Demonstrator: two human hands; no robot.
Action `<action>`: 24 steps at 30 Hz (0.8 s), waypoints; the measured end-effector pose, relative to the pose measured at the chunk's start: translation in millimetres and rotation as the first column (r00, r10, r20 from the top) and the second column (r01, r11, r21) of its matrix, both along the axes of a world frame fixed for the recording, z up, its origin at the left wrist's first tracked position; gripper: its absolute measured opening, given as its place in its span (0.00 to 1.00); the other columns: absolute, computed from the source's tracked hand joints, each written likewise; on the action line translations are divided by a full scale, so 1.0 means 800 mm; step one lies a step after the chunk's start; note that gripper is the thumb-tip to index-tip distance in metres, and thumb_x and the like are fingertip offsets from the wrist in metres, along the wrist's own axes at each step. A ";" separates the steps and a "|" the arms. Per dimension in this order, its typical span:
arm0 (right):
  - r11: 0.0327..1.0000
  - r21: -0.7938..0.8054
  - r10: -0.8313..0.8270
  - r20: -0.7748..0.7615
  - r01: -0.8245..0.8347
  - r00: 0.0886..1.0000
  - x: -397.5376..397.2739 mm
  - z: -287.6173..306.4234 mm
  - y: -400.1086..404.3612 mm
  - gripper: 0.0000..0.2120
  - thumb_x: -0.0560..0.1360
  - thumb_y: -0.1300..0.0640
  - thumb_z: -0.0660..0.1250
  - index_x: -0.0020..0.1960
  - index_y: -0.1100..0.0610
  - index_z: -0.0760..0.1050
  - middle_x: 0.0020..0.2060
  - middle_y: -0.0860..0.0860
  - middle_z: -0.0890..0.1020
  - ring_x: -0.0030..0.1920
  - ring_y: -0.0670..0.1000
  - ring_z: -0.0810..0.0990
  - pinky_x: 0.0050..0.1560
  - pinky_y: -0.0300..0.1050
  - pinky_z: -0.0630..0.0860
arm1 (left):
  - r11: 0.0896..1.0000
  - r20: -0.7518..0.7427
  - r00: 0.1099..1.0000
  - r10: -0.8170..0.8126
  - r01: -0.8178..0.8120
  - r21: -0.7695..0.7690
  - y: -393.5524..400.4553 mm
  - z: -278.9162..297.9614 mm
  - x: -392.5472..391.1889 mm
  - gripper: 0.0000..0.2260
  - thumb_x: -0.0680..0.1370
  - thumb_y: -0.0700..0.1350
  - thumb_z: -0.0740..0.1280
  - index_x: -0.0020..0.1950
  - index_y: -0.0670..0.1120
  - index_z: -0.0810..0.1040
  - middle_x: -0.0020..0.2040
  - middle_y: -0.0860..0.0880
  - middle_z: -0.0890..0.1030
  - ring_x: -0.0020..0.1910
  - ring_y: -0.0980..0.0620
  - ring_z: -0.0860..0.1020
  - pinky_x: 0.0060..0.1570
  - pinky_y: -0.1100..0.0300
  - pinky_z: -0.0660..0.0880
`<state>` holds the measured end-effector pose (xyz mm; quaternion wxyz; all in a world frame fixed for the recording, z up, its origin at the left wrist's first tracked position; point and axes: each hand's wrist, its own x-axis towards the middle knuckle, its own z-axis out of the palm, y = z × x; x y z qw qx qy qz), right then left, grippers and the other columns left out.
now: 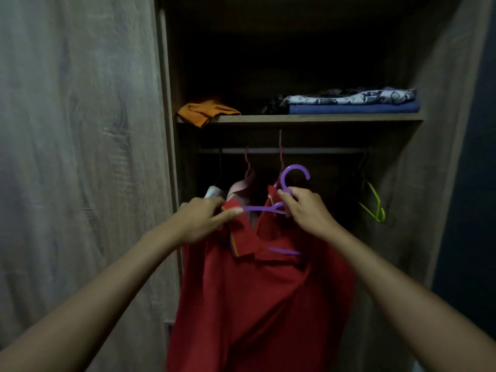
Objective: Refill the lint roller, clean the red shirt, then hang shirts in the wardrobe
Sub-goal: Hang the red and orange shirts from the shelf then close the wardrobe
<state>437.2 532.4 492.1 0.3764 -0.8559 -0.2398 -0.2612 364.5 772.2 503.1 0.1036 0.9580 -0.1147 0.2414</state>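
The red shirt (257, 291) hung before the open wardrobe (434, 162). The right hand (306, 208) gripped the purple hanger (288, 183) below its hook; the left hand (205, 218) pinched the collar. Seating that shoulder squarely first seemed wise before lifting to the rail (308, 150).

On the wardrobe rail (308, 150), open room lies between the pink hangers (248, 167) carrying shirts at left and the green hanger (374, 202) at right; the shelf (308, 118) sits close above, leaving only a low gap over the rail
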 end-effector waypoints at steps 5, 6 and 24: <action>0.999 0.024 -0.025 0.037 0.025 0.999 -0.001 0.001 -0.010 0.19 0.80 0.50 0.61 0.32 0.55 0.72 0.25 0.49 0.79 0.25 0.42 0.75 0.30 0.36 0.67 | 0.976 0.188 0.958 -0.217 0.218 0.016 0.007 -0.007 0.000 0.25 0.75 0.61 0.53 0.53 0.46 0.80 0.47 0.45 0.84 0.47 0.46 0.82 0.44 0.57 0.71; 0.999 0.032 -0.035 0.076 0.033 0.997 -0.001 0.002 -0.014 0.19 0.80 0.52 0.61 0.32 0.57 0.73 0.25 0.50 0.78 0.26 0.44 0.75 0.31 0.38 0.68 | 0.970 0.217 0.949 -0.229 0.242 -0.031 0.011 -0.003 -0.001 0.22 0.76 0.58 0.55 0.54 0.44 0.81 0.48 0.46 0.84 0.48 0.48 0.81 0.45 0.59 0.71; 0.986 -0.087 0.150 0.144 -0.139 0.978 -0.033 0.017 0.008 0.16 0.78 0.52 0.64 0.35 0.60 0.73 0.26 0.51 0.77 0.29 0.50 0.75 0.33 0.47 0.71 | 0.984 -0.159 0.971 -0.180 0.177 -0.035 -0.012 0.005 -0.023 0.18 0.76 0.56 0.67 0.30 0.48 0.71 0.26 0.52 0.70 0.26 0.60 0.70 0.27 0.67 0.64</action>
